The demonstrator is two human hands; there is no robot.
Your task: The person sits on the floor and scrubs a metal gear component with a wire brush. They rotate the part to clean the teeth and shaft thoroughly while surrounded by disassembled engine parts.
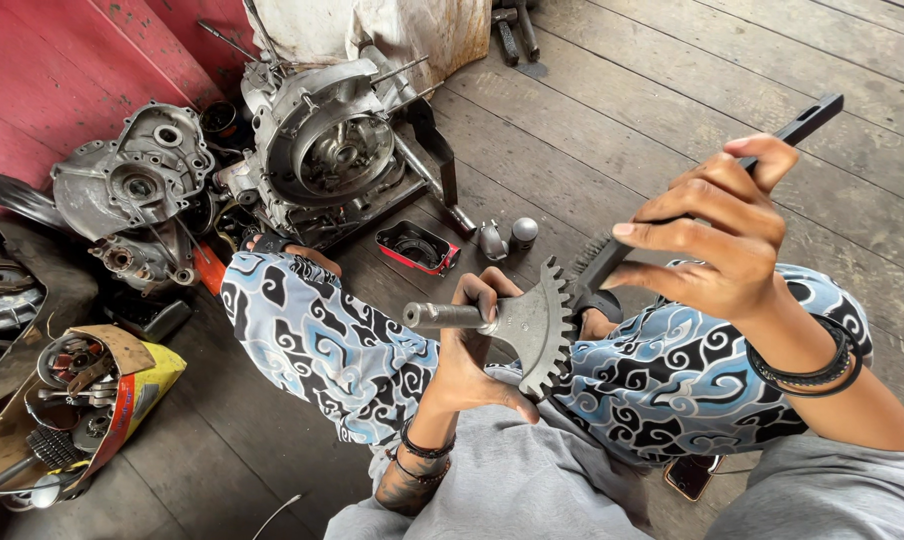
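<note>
Sitting against the wooden floor's [672,90] far-left corner, an engine case [322,140] lies well apart from the work. Over the lap, the left hand [472,360] has its fingers closed around a toothed sector gear's [537,330] shaft; heavy, stiff, likely oily, it is best gripped there, clear of the teeth. The right hand [717,235] grips a black bar [812,118].

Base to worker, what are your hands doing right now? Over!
Left hand grips toothed sector gear by its shaft. Right hand holds black wire brush against the teeth. Nothing between them.
</note>
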